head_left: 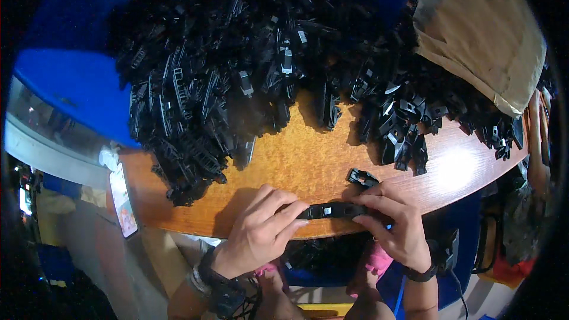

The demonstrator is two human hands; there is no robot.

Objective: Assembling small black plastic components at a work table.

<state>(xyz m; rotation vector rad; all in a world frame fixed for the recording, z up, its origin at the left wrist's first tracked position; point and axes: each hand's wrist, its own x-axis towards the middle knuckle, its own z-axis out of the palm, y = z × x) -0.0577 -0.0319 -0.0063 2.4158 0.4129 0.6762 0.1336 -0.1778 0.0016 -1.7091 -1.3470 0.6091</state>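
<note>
A slim black plastic part with a small pale square on it lies crosswise between my two hands, at the near edge of the table. My left hand pinches its left end between thumb and fingers. Its right end is gripped by my right hand, also closed. Just beyond my right fingers, another black plastic piece rests on the wood. What exactly the parts are, I cannot tell.
A big heap of black plastic parts covers the far side of the brown wooden table. Shorter black pieces lie at the right, beside a brown paper sack. A phone sits at the left table edge.
</note>
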